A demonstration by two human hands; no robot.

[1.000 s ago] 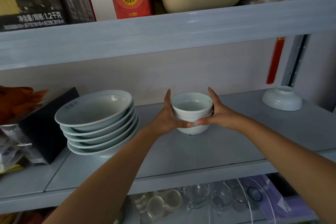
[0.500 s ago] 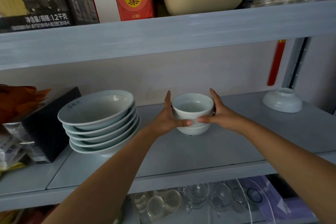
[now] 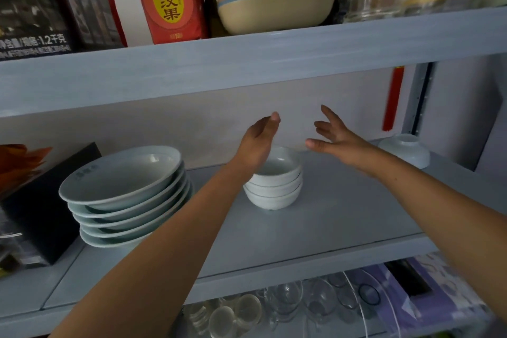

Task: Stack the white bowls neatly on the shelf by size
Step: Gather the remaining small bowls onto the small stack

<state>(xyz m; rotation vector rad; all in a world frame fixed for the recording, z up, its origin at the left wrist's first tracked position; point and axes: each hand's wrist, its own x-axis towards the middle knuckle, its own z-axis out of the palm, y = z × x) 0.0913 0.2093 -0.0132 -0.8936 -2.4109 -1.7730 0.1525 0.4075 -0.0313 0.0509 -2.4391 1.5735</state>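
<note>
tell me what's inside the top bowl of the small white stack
The top bowl looks empty: only its pale inner wall shows. The left hand above covers its left part, so that portion can't be checked.

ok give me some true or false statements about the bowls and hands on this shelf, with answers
1. Both hands grip the small bowl stack. False: the left hand and right hand are open above it, touching nothing.
2. The small bowls are nested three high. True.
3. The wide bowl stack stands left of the small stack. True.
4. The single bowl at far right sits upright. False: it lies upside down.
5. The striped bowls share the white bowls' shelf. False: they sit one shelf higher.
</note>
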